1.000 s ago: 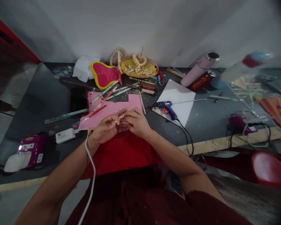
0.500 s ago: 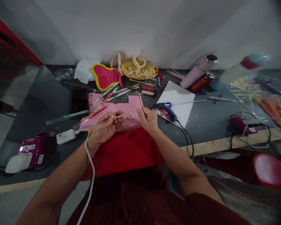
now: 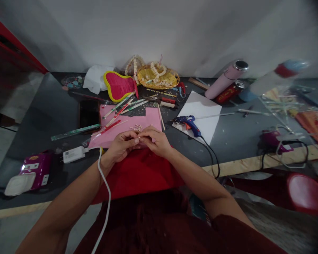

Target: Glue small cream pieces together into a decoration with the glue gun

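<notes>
Both hands meet over the front edge of a pink sheet (image 3: 111,138). My left hand (image 3: 122,145) is closed, its fingertips pinching a small pale piece (image 3: 139,138). The fingertips of my right hand (image 3: 155,141) are closed at the same spot, and what they hold is mostly hidden. Just behind the fingers, several short pale pieces (image 3: 138,127) lie on the pink sheet. A thin pale stick (image 3: 161,117) lies at the sheet's right edge. Red cloth (image 3: 145,173) spreads below my hands.
A blue glue gun (image 3: 190,125) rests on white paper (image 3: 213,121) to the right. Behind are a yellow basket (image 3: 159,84), pliers and a pink-and-yellow shape (image 3: 119,85). A pink flask (image 3: 225,80) and can stand at back right. A white cable (image 3: 107,197) crosses my left forearm.
My right hand has moved left from the sheet's right edge to meet my left hand. The thin stick now lies clear of it. The fingers of my left hand have drawn closer together.
</notes>
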